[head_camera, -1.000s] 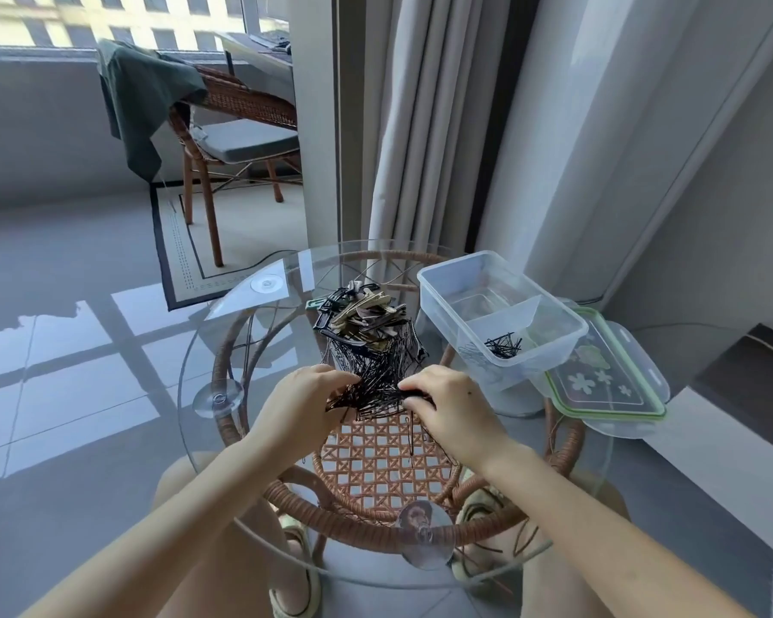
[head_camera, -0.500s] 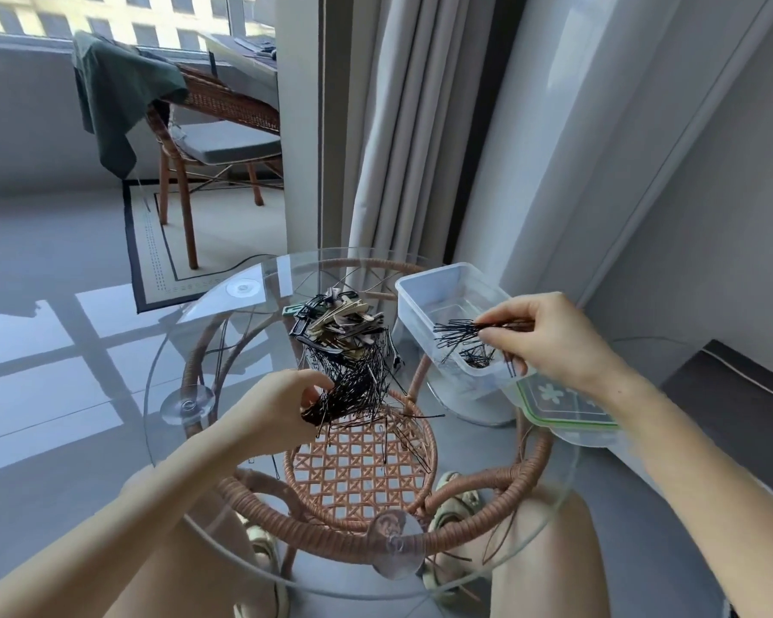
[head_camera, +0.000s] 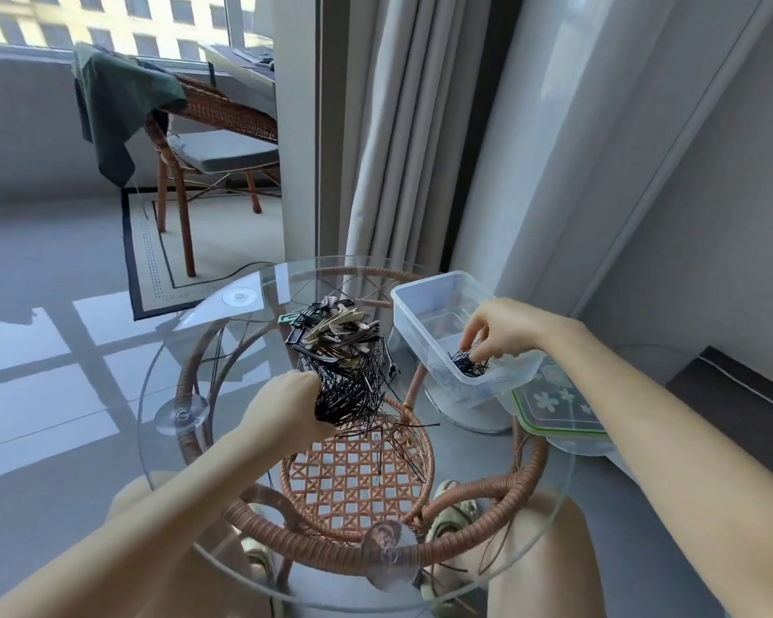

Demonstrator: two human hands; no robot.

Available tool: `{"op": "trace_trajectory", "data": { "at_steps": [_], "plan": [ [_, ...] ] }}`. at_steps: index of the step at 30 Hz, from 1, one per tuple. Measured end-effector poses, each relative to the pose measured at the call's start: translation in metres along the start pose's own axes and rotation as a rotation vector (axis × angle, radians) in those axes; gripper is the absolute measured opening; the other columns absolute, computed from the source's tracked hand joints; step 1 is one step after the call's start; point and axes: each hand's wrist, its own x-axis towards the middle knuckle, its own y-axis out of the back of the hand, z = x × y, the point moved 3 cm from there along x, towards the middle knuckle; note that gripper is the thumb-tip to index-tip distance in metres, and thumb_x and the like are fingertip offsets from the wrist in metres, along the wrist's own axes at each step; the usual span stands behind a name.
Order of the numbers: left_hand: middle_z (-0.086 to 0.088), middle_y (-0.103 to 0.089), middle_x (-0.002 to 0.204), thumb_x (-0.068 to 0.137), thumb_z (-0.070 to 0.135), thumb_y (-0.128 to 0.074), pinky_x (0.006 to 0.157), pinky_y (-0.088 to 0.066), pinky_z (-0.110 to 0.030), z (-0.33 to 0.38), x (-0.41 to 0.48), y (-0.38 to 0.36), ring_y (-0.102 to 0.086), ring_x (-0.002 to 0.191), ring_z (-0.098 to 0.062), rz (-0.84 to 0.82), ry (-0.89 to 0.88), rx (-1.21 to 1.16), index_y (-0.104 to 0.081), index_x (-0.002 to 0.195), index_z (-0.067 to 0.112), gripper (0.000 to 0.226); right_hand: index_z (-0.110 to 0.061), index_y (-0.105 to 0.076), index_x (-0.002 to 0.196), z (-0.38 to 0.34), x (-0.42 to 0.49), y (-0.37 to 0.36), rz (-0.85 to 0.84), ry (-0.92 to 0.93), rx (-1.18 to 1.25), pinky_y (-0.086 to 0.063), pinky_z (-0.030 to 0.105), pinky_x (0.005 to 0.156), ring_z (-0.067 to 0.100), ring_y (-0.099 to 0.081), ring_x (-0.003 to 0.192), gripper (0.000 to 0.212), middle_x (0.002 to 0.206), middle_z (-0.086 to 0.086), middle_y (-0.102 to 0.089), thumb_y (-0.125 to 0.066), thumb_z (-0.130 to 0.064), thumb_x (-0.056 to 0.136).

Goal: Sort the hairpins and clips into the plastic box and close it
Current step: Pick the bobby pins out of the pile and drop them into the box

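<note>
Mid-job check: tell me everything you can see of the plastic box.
The plastic box is clear, rectangular with rounded corners, lidless and upright on the far right of the glass table. An inner divider splits it; black hairpins lie in the near compartment, where the right hand reaches in, fingertips on them. Its green-rimmed lid lies beside it.

Bare glass lies open along the left and near edges of the desk (head_camera: pixel 206 350). Hairpins (head_camera: pixel 353 390) and clips (head_camera: pixel 338 332) heap mid-desk, gripped by the left hand (head_camera: pixel 286 408). The right hand (head_camera: pixel 505 332) fills the near compartment of the plastic box (head_camera: pixel 420 305); the far one is free.
</note>
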Motion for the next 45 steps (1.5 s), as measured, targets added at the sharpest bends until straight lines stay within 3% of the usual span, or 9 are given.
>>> {"op": "trace_trajectory", "data": {
  "at_steps": [3, 6, 8, 12, 18, 31, 35, 40, 45],
  "plan": [
    [-0.003, -0.063, 0.088, 0.072, 0.032, -0.073, 0.065, -0.046, -0.025, 0.001, 0.001, 0.004, -0.056, 0.080, -0.018, 0.007, -0.013, 0.007, -0.061, 0.089, 0.009, 0.030, -0.029, -0.067, 0.104, -0.009, -0.018, 0.007, 0.296, -0.034, -0.267, -0.042, 0.029, 0.076, 0.020, -0.060, 0.099, 0.025, 0.106, -0.003, -0.067, -0.066, -0.032, 0.079],
    [-0.007, -0.064, 0.083, 0.072, 0.024, -0.071, 0.059, -0.044, -0.028, 0.002, 0.001, 0.008, -0.050, 0.069, -0.019, 0.020, -0.021, -0.004, -0.062, 0.081, 0.005, 0.023, -0.023, -0.069, 0.099, -0.033, -0.055, -0.009, 0.534, 0.113, -0.010, -0.042, 0.027, 0.069, 0.017, -0.062, 0.084, 0.028, 0.093, -0.002, -0.070, -0.066, -0.041, 0.078],
    [-0.010, -0.066, 0.081, 0.071, 0.018, -0.069, 0.057, -0.046, -0.031, 0.002, 0.000, 0.010, -0.049, 0.065, -0.020, 0.021, -0.029, -0.004, -0.063, 0.077, 0.003, 0.018, -0.022, -0.065, 0.105, -0.054, -0.077, -0.041, 0.450, 0.223, 0.116, -0.039, 0.020, 0.065, 0.009, -0.058, 0.078, 0.046, 0.094, -0.004, -0.067, -0.066, -0.054, 0.072],
    [-0.010, -0.062, 0.071, 0.070, 0.012, -0.067, 0.048, -0.038, -0.026, 0.001, -0.003, 0.016, -0.047, 0.060, -0.023, -0.005, -0.041, 0.003, -0.064, 0.073, 0.001, 0.012, -0.019, -0.026, 0.141, -0.071, -0.076, -0.110, 0.162, 0.094, 0.027, -0.038, 0.033, 0.099, 0.019, -0.040, 0.122, 0.098, 0.134, 0.002, -0.043, -0.060, -0.070, 0.064],
    [-0.007, -0.053, 0.059, 0.077, 0.010, -0.065, 0.052, -0.045, -0.028, -0.001, -0.009, 0.029, -0.046, 0.053, -0.024, -0.015, 0.005, -0.079, -0.058, 0.059, 0.006, 0.019, -0.017, -0.009, 0.146, -0.104, -0.045, -0.134, 0.292, 0.004, 0.090, -0.035, 0.037, 0.102, 0.025, -0.030, 0.129, 0.117, 0.143, 0.008, -0.033, -0.045, -0.084, 0.057],
    [-0.006, -0.069, 0.053, 0.077, 0.008, -0.068, 0.038, -0.043, -0.008, -0.024, -0.019, 0.064, -0.062, 0.044, -0.014, 0.113, 0.049, -0.278, -0.072, 0.067, 0.003, 0.012, -0.020, -0.054, 0.121, -0.126, -0.028, -0.124, 0.462, 0.172, 0.244, -0.039, 0.025, 0.070, 0.022, -0.056, 0.089, 0.038, 0.107, 0.007, -0.054, -0.057, -0.038, 0.087],
    [-0.001, -0.068, 0.050, 0.075, 0.012, -0.070, 0.051, -0.055, -0.021, -0.026, -0.021, 0.076, -0.061, 0.041, -0.009, 0.165, 0.041, -0.299, -0.074, 0.066, 0.013, 0.010, -0.006, -0.053, 0.105, -0.127, -0.029, -0.121, 0.463, 0.294, 0.033, -0.049, 0.031, 0.070, 0.027, -0.058, 0.088, 0.022, 0.099, 0.013, -0.057, -0.051, -0.022, 0.090],
    [0.001, -0.065, 0.046, 0.076, 0.013, -0.068, 0.046, -0.049, -0.015, -0.019, -0.026, 0.083, -0.056, 0.037, -0.008, 0.166, 0.005, -0.279, -0.070, 0.055, 0.017, 0.021, -0.001, -0.055, 0.087, -0.137, -0.033, -0.124, 0.449, 0.439, -0.359, -0.046, 0.026, 0.053, 0.024, -0.064, 0.071, 0.022, 0.082, 0.015, -0.065, -0.044, 0.014, 0.076],
    [0.007, -0.057, 0.038, 0.075, 0.012, -0.068, 0.040, -0.040, -0.008, -0.018, -0.030, 0.080, -0.049, 0.031, 0.003, 0.152, 0.030, -0.316, -0.057, 0.044, 0.028, 0.037, -0.015, -0.057, 0.055, -0.135, -0.044, -0.113, 0.529, 0.519, -0.558, -0.035, 0.015, 0.034, 0.007, -0.054, 0.041, 0.022, 0.050, -0.002, -0.058, -0.061, 0.006, 0.051]
  ]
}}
